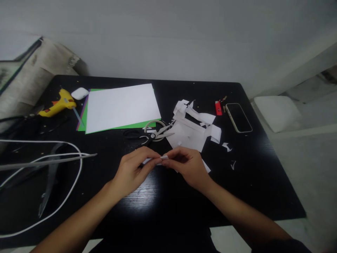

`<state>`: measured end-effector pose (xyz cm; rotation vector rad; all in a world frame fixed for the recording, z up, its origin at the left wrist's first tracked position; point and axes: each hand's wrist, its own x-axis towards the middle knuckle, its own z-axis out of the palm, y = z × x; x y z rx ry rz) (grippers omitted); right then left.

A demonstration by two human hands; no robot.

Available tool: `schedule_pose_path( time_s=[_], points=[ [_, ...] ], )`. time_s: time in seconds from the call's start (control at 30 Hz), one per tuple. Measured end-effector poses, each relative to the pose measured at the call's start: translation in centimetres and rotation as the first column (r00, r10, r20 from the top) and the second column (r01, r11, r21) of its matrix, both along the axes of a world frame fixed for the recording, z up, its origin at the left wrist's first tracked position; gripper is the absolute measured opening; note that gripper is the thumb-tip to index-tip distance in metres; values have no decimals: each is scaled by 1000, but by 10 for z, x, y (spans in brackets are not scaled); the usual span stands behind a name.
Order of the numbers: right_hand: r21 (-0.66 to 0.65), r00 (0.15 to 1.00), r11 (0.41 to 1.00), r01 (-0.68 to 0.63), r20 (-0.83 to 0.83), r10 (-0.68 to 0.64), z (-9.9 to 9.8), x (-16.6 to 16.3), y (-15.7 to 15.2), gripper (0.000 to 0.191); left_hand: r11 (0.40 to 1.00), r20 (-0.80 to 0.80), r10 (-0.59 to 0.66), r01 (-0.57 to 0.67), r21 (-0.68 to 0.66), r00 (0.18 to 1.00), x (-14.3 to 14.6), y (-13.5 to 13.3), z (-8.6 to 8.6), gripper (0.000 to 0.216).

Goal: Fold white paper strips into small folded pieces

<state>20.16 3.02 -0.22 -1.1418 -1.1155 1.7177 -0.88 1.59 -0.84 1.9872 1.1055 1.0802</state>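
Note:
A small piece of white paper [164, 158] is pinched between my two hands over the front middle of the black table. My left hand [135, 168] grips its left end between thumb and fingers. On the other end, the thumb and index finger of my right hand [191, 166] are closed. Fingers cover most of the piece, so its full shape is hidden. Just beyond my hands lie scissors [155, 135] with their blades apart, beside a roll of tape [147, 127]. Cut white paper scraps [188, 135] spread out past my right hand.
White sheets [121, 105] rest on green paper [126, 127] at the back. To the left are a yellow glue gun [59, 104], a white case [79, 93] and a looping white cable [79, 172]. A red lighter [218, 108] and a phone [239, 118] lie at right.

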Motion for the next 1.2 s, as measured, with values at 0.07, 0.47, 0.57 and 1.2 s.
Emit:
schedule_pose_path(
  time_s=[0.07, 0.47, 0.57, 1.2],
  points=[
    [17, 1000, 1000, -14, -5, 14, 1, 0, 0, 22, 1000, 14, 9, -9, -3, 1000, 0, 0, 1, 10],
    [-19, 999, 999, -30, -13, 30, 1, 0, 2, 23, 985, 36, 84, -78, -156, 996, 3, 2, 6, 8],
    [-117, 998, 992, -42, -55, 36, -1, 0, 6, 28, 959, 26, 66, -56, -277, 997, 2, 6, 3, 13],
    [-117, 990, 987, 113, -69, -121, -11, 6, 9, 39, 908, -452, 408, -406, 108, 793, -26, 27, -12, 24]
  ],
)
